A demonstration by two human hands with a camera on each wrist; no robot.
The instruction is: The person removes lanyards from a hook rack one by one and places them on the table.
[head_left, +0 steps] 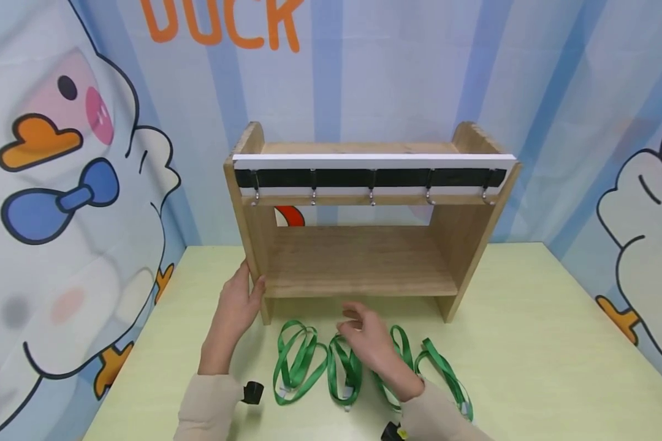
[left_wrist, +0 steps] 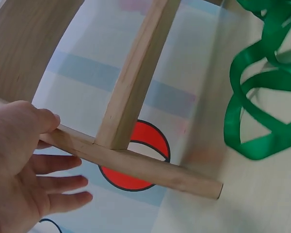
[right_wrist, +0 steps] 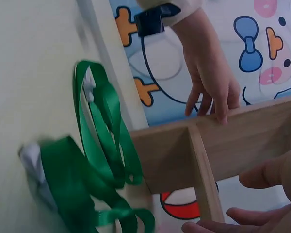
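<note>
A wooden shelf [head_left: 358,260] stands upright on the table, with a row of metal hooks [head_left: 372,195] along its white and black front strip. My left hand [head_left: 238,309] holds the lower edge of its left side panel [left_wrist: 136,167], thumb at the front and index finger behind, other fingers spread. My right hand [head_left: 366,337] hovers in front of the shelf, fingers relaxed and holding nothing. Below and around it lie green lanyards: one green lanyard [head_left: 276,373] at left, another lanyard [head_left: 358,370] beside it, and a lanyard [head_left: 447,367] at right. My right forearm partly covers them.
The pale yellow table [head_left: 551,343] reaches out on both sides of the shelf. Behind it hangs a striped blue cloth backdrop [head_left: 386,73] with printed ducks. A black wrist device [head_left: 252,392] sits at my left cuff.
</note>
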